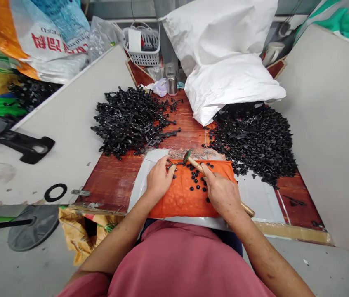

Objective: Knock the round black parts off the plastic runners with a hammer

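Observation:
My right hand (222,192) is closed around the wooden handle of a small hammer (195,164). The hammer's greenish head is low over the far edge of an orange cloth (183,202). Just left of the head, my left hand (159,177) pinches a thin black strip-like part (179,163) at the cloth's far edge; the fingers partly cover it. Several small round black caps (196,180) lie scattered on the cloth between my hands. Whether the hammer head touches the black part I cannot tell.
A heap of black strip-like parts (128,121) is at the left, a heap of small black pieces (255,140) at the right. A white sack (233,78) leans over the right heap. Behind stand a grey basket (143,57) and a jar (171,80). Pale panels (332,123) flank the table.

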